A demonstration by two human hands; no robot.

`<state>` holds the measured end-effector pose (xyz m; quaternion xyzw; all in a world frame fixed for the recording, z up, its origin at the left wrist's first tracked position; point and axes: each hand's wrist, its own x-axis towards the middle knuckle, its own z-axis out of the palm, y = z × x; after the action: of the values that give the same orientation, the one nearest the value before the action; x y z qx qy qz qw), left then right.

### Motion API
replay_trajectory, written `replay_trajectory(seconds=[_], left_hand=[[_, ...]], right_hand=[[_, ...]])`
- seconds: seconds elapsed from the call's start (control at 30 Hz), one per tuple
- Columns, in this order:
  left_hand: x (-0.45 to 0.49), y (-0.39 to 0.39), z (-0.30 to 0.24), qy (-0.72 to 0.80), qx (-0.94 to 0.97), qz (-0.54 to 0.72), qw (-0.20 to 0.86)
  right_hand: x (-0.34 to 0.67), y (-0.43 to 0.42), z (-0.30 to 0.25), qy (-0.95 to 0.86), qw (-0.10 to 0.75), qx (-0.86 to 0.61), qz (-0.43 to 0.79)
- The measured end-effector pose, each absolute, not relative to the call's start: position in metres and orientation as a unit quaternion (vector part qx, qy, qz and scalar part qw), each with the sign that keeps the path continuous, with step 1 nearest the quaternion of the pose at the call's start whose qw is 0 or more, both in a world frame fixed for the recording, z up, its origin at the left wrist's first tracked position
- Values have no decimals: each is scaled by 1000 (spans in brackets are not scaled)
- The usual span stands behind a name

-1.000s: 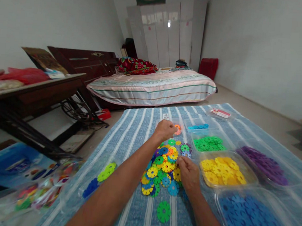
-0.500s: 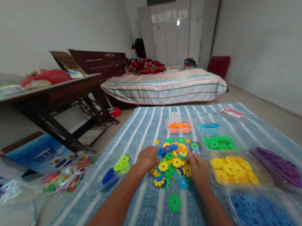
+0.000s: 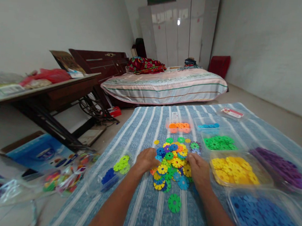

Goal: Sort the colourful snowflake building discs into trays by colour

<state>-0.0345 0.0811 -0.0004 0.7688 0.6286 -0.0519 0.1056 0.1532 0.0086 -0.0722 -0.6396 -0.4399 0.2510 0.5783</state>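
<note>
While both bare hands rest at the heap of flat, notched plastic discs in mixed colours (image 3: 172, 160), which lies in the middle of the blue-and-white striped cloth (image 3: 150, 127), I see the left hand (image 3: 147, 159) set against the heap's left edge and the right hand (image 3: 200, 169) against its right edge, so the discs sit between them. The fingers of each hand curl down onto the discs and hide their own tips, so I cannot tell whether either grip is closed on a piece or only lying loose on top. A single green notched disc (image 3: 174, 202) lies apart on the cloth, nearer to me than the heap. Beyond the heap I make out a clear plastic tub of orange discs (image 3: 170, 120) and, to its right, a clear tub of light-blue discs (image 3: 200, 120). Down the right side run more clear tubs: one of green discs (image 3: 204, 135), one of yellow discs (image 3: 265, 173) just beside the right hand, one of purple discs (image 3: 258, 144), and one of dark-blue discs (image 3: 231, 199) nearest me. Left of the left hand lies a clear plastic bag of lime and blue discs (image 3: 96, 178).
</note>
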Motion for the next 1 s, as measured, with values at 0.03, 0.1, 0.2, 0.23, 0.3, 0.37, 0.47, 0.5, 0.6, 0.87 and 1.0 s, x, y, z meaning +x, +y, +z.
replay_trajectory(seconds=[0.03, 0.1, 0.2, 0.23, 0.3, 0.37, 0.47, 0.5, 0.6, 0.87, 1.0], left_hand=[[-36, 82, -1, 625, 771, -41, 114], [-37, 84, -2, 613, 778, -12, 140], [-37, 90, 1, 587, 785, 34, 193], [-36, 92, 3, 580, 785, 43, 214], [-28, 99, 8, 572, 774, 56, 264], [-13, 108, 15, 569, 755, 69, 319], [26, 124, 30, 567, 725, 115, 374], [42, 129, 37, 561, 716, 143, 391], [91, 145, 56, 517, 658, 246, 489], [112, 162, 63, 484, 733, 283, 385], [64, 162, 48, 546, 817, 47, 180]], right_hand=[[153, 9, -72, -440, 579, -639, 250], [153, 9, -72, -438, 581, -638, 251], [152, 9, -72, -434, 586, -634, 257], [151, 10, -73, -433, 587, -633, 258], [151, 11, -72, -433, 586, -632, 263], [150, 12, -72, -431, 586, -631, 267], [150, 12, -72, -428, 589, -629, 272], [149, 12, -72, -427, 591, -627, 274], [149, 13, -73, -423, 597, -621, 281], [149, 14, -77, -422, 595, -624, 280], [150, 13, -77, -425, 586, -631, 280]])
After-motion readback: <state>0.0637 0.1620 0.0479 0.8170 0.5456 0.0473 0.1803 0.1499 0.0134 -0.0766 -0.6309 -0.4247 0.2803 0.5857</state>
